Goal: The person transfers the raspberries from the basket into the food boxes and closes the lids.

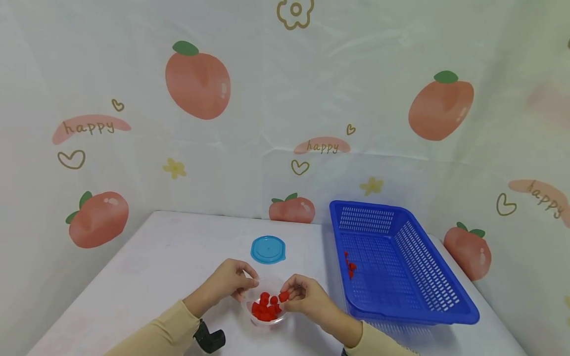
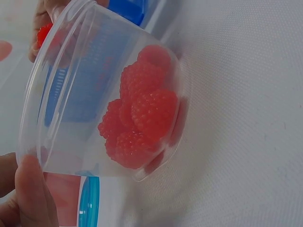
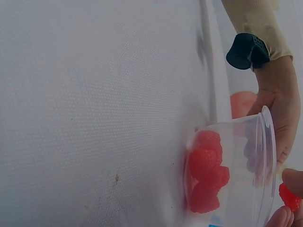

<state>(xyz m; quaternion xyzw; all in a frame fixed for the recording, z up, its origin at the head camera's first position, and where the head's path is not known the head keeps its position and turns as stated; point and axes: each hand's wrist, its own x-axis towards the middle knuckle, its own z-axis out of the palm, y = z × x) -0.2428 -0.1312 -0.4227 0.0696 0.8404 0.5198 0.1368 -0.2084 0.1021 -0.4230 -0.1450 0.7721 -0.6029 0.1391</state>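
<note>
A clear plastic container (image 2: 78, 146) with several red raspberries (image 1: 264, 312) at its bottom stands upright on the white table. My left hand (image 1: 232, 279) holds its rim at the left side, thumb against the outer edge in the left wrist view. Over the right part of the rim, my right hand (image 1: 307, 298) pinches one raspberry (image 1: 283, 296) between thumb and fingers. That same berry shows just outside the rim in the right wrist view, where the rest of the right hand is cut off by the frame.
A blue lid (image 1: 268, 249) lies flat behind the container. To the right stands a large blue slotted basket (image 1: 414, 316), with a few small red things (image 1: 352, 267) along its left side. A printed curtain (image 1: 249, 173) hangs behind the table. A black wrist device (image 1: 209, 338) sits by the left sleeve.
</note>
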